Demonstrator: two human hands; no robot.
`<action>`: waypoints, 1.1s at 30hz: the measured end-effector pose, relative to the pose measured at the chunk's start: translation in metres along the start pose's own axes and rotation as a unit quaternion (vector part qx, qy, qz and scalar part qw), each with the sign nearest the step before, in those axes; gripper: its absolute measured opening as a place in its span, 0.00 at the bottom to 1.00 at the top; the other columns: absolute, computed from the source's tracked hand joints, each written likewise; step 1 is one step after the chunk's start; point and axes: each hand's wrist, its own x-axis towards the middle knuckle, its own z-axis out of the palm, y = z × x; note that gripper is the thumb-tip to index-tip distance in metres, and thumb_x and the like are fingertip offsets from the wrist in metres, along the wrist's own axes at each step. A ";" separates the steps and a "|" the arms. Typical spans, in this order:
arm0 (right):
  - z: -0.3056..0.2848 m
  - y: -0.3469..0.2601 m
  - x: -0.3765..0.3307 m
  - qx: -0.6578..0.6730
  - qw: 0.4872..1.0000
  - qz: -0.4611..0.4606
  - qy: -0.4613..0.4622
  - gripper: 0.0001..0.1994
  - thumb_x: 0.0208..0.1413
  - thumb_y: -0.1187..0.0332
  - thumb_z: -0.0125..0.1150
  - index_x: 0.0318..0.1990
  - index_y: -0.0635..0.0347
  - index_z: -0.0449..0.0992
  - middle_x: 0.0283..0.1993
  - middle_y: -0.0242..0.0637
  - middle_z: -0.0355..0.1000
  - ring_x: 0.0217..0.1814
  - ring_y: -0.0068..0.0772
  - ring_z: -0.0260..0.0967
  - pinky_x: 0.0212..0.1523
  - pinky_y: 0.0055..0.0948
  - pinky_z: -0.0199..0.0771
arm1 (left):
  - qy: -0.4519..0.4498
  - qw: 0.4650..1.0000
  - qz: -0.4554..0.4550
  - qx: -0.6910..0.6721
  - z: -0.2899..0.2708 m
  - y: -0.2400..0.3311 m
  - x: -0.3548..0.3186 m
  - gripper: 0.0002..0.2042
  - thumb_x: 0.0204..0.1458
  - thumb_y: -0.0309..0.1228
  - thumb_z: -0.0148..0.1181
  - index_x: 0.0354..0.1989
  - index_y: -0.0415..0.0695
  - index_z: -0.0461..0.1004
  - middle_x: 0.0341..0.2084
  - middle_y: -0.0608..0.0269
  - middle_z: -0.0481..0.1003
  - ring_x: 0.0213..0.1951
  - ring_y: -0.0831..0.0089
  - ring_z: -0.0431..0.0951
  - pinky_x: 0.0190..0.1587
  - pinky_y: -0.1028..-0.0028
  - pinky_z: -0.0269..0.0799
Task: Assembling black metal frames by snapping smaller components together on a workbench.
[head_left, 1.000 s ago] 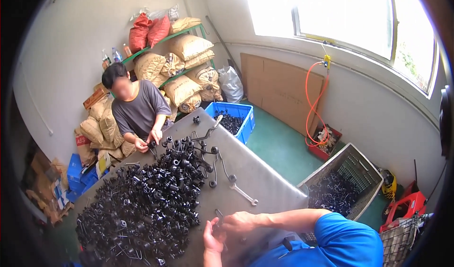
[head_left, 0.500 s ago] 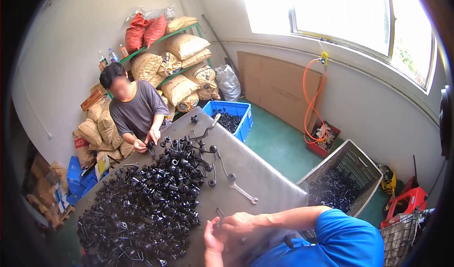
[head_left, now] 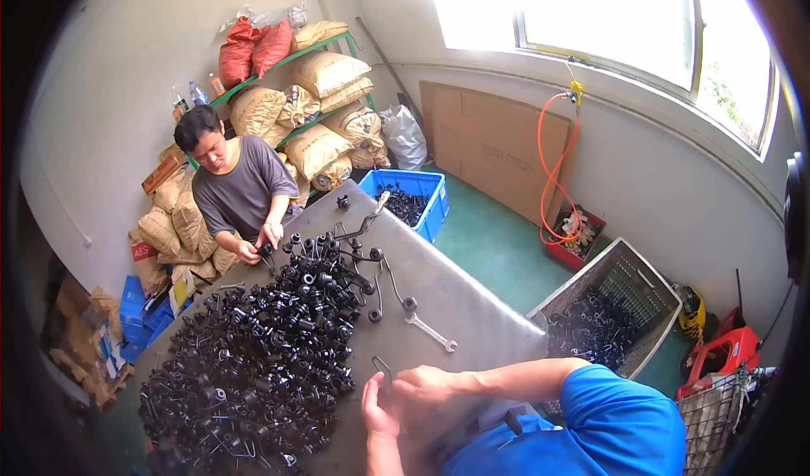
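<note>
Grey metal table, landmark. Left hand and right hand meet at its near edge, fingers closed together on a bent black wire hook. Large heap of black fittings covers the table left of the hands; a wrench lies just beyond them. A co-worker handles parts at the far end. Grey crate stands right of the table, blue bin beyond it.

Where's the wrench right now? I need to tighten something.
The wrench lies on the grey table, right of the black parts pile, just beyond the person's right hand.
</note>
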 end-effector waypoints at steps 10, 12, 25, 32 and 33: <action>-0.013 0.025 0.003 0.213 0.976 0.005 0.047 0.23 0.68 0.50 0.41 0.33 0.62 0.70 0.23 0.29 0.65 0.26 0.22 0.62 0.29 0.29 0.66 | -0.092 0.965 0.181 0.167 0.037 0.010 -0.021 0.20 0.58 0.34 0.54 0.57 0.41 0.61 0.31 0.69 0.68 0.23 0.86 0.63 0.20 0.84 0.53; -0.024 0.018 0.000 0.221 0.974 0.056 -0.003 0.21 0.69 0.54 0.40 0.37 0.65 0.70 0.27 0.31 0.67 0.31 0.23 0.64 0.34 0.30 0.68 | -0.129 0.914 0.308 0.232 0.025 -0.007 -0.001 0.19 0.58 0.30 0.55 0.57 0.39 0.62 0.25 0.70 0.65 0.18 0.86 0.62 0.16 0.85 0.53; -0.066 0.082 -0.031 -0.161 0.962 0.101 0.196 0.16 0.49 0.66 0.59 0.46 0.61 0.70 0.44 0.51 0.69 0.46 0.54 0.71 0.46 0.45 0.73 | -0.014 0.992 0.033 0.117 -0.015 -0.001 0.005 0.25 0.55 0.30 0.61 0.59 0.40 0.59 0.38 0.58 0.72 0.23 0.71 0.75 0.22 0.73 0.71; -0.055 0.068 -0.013 -0.241 0.943 0.151 0.174 0.16 0.40 0.64 0.62 0.39 0.60 0.74 0.35 0.50 0.75 0.43 0.53 0.73 0.45 0.44 0.74 | 0.025 0.979 0.181 0.093 0.030 0.014 -0.013 0.27 0.55 0.23 0.60 0.63 0.44 0.57 0.33 0.61 0.73 0.21 0.79 0.73 0.18 0.81 0.67; -0.058 0.054 -0.015 -0.245 0.941 0.166 0.166 0.17 0.38 0.63 0.63 0.37 0.61 0.75 0.36 0.51 0.76 0.42 0.53 0.74 0.46 0.43 0.74 | 0.024 0.972 0.208 0.105 0.030 0.018 -0.011 0.29 0.55 0.23 0.60 0.64 0.45 0.54 0.34 0.60 0.72 0.22 0.79 0.73 0.19 0.80 0.68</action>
